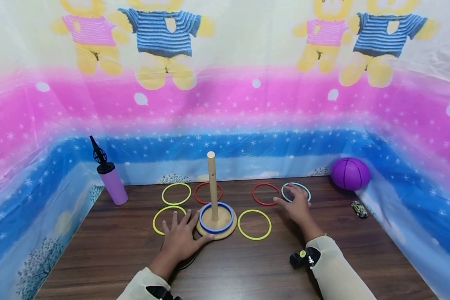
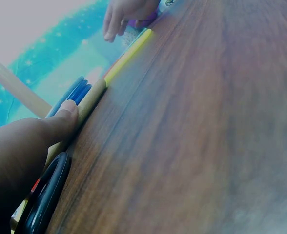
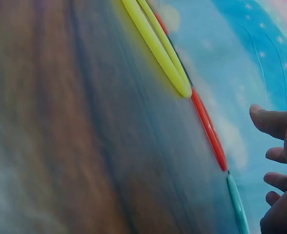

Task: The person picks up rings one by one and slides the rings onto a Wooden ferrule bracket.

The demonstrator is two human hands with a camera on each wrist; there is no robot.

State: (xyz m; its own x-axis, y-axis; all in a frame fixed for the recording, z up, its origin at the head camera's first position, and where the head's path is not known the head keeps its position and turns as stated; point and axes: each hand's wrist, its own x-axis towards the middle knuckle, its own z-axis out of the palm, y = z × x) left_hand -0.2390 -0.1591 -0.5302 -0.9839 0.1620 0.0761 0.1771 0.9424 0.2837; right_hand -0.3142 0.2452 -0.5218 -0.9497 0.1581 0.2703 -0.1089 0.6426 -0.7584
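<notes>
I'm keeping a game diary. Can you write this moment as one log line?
left hand: flat on table, thumb against wooden peg base | right hand: fingers spread on teal ring | blue ring: on peg

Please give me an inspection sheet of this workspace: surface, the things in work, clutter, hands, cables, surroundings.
Surface: dark wood table.
Things in work: wooden peg upright on a round base, blue ring around it. Loose rings lie flat: three yellow, nearest; two red, one; one teal ring.
Clutter: purple pump far left, purple ball far right, toy car near it.
Hands: left hand flat on the table, thumb touching the base; right hand open, fingers on the teal ring.
Cables: nothing seen.
Surroundings: printed bear sheet walls in three sides.
</notes>
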